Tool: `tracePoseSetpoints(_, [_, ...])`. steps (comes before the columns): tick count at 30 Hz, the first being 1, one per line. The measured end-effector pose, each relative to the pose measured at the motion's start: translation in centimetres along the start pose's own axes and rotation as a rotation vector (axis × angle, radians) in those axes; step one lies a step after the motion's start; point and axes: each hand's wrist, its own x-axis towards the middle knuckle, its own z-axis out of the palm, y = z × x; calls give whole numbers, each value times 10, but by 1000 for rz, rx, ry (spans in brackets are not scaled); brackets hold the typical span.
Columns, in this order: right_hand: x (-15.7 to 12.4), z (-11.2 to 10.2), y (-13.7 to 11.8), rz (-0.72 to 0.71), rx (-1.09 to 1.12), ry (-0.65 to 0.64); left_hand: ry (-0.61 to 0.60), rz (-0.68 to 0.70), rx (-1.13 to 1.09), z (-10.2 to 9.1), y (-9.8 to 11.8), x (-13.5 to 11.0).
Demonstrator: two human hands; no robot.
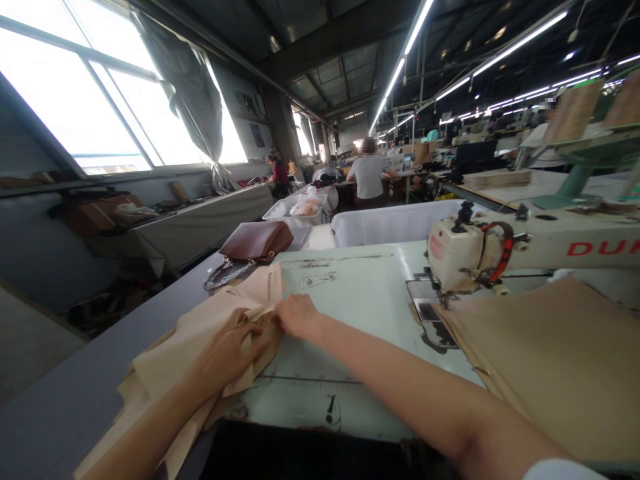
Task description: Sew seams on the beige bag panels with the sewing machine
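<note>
A pile of beige fabric pieces (pixel 200 333) lies at the left edge of the pale green sewing table (pixel 350 293). My left hand (pixel 230 350) rests on the pile with its fingers curled around a fold of the fabric. Just right of it, my right hand (pixel 297 315) is closed on the edge of the same fabric. Both forearms reach in from the bottom of the view.
A white sewing machine (pixel 475 253) stands at the right, with tan sheets (pixel 555 353) stacked in front of it. A brown handbag (pixel 255 243) sits beyond the fabric. White bins (pixel 380 223) stand behind the table. Other people work at far tables under windows.
</note>
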Motion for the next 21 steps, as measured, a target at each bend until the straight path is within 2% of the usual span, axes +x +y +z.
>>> tracePoseSetpoints(3, [4,-3,-3,12,-3,-25,11,-95,16,8,8,1])
tracePoseSetpoints(7, [8,-7,-3,54,108,-52,17,-166,15,11,11,2])
tracePoseSetpoints(11, [10,-9,3,92,324,-148,-2,-182,-43,8,5,5])
tracePoseSetpoints(14, [10,-8,7,146,493,-156,-27,-179,-99,4,0,6])
tracePoseSetpoints(18, [5,-2,9,253,693,-185,-38,-172,-156,2,-2,7])
tracePoseSetpoints(21, [-4,6,8,269,824,-237,-42,-165,-192,4,-3,8])
